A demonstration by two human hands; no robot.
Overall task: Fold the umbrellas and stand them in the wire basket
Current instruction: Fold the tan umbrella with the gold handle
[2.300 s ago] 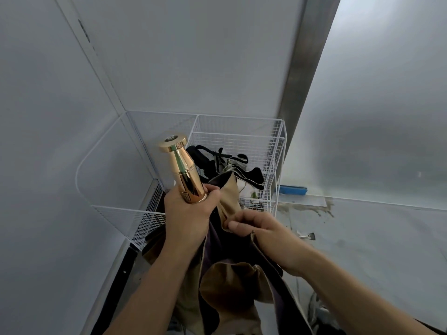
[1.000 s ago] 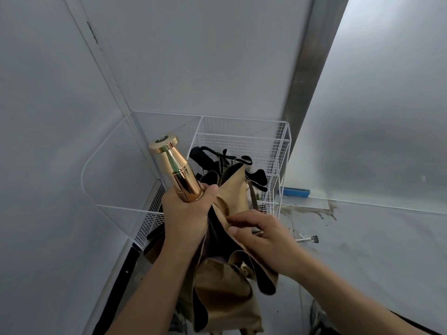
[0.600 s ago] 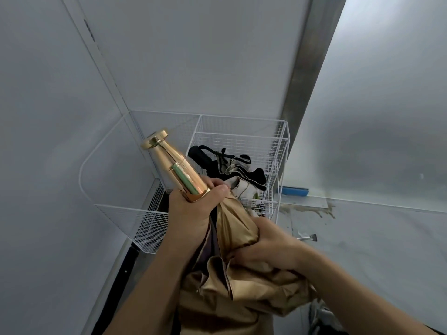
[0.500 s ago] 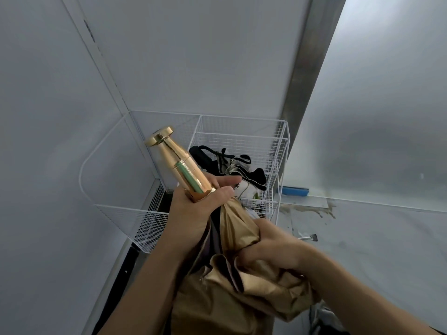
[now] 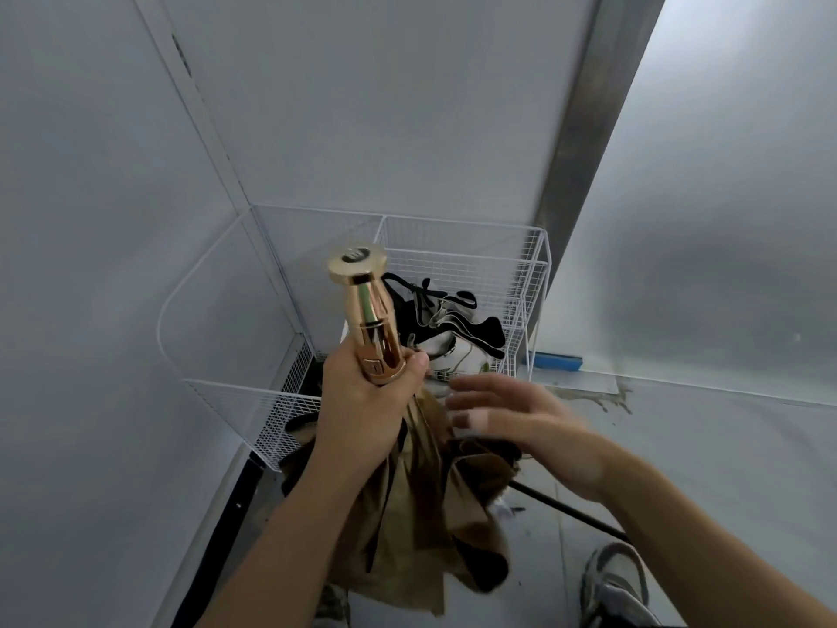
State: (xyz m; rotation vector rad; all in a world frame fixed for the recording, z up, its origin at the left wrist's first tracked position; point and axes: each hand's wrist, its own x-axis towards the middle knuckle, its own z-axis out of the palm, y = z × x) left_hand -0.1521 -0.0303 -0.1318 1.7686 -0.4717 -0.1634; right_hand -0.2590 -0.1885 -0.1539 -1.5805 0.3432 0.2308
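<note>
Closest, at the bottom right, is a grey and white shoe [image 5: 620, 586] on the pale floor. A thin dark rod [image 5: 566, 509] pokes out sideways from under the right arm. I cannot tell what it belongs to.

Next comes the tan and dark brown umbrella cloth [image 5: 421, 514]. It hangs down loose and floppy between the two arms, in front of the basket and not in it.

The left hand [image 5: 362, 405] holds the umbrella up, with its fingers wrapped tight around the bottom of the shiny gold bottle-shaped handle [image 5: 367, 310]. The handle points almost straight up.

The right hand [image 5: 521, 421] is blurry. Its fingers [image 5: 480, 387] are apart and hold nothing. Half a second ago this hand was squeezing the cloth in a bunch. Now it has let go, and the cloth has dropped open again. So I think the folding is not done: the cloth needs to be wrapped round and fastened before the umbrella can go in.

Farther back is the white wire basket [image 5: 453, 265] in the corner, with a black and white folded umbrella [image 5: 457, 319] already inside. Past it, a flat blue thing [image 5: 555, 361] lies by the wall.
</note>
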